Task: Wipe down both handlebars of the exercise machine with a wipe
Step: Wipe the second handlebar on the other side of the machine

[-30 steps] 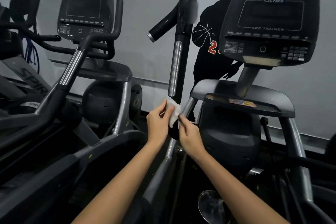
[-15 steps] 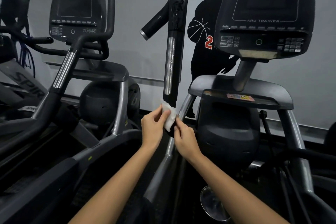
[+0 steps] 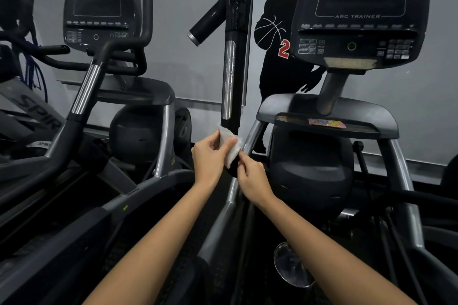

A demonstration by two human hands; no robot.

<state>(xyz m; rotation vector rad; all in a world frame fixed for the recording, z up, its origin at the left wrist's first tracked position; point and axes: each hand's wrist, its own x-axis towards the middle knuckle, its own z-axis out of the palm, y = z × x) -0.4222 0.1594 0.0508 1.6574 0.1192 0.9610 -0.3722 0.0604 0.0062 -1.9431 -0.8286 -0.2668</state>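
A black upright handlebar [image 3: 234, 62] with a silver sensor strip and a side grip rises in the middle of the head view. A white wipe [image 3: 230, 147] is held just below its lower end. My left hand [image 3: 210, 157] pinches the wipe's upper part between thumb and fingers. My right hand [image 3: 251, 174] pinches the wipe's lower edge from the right. Both hands hold the wipe in front of the bar's base. The machine's other handlebar is out of view.
The arc trainer's console [image 3: 359, 15] and tray [image 3: 329, 121] stand to the right. A second machine with console [image 3: 99, 11] and curved handles [image 3: 84, 91] stands at left. A grey wall with a basketball-player silhouette [image 3: 280, 52] is behind. Frame rails run below my arms.
The view has drifted slightly up and left, so the machines sit lower right in frame. Both hands keep hold of the wipe at the bar's base, with small finger shifts.
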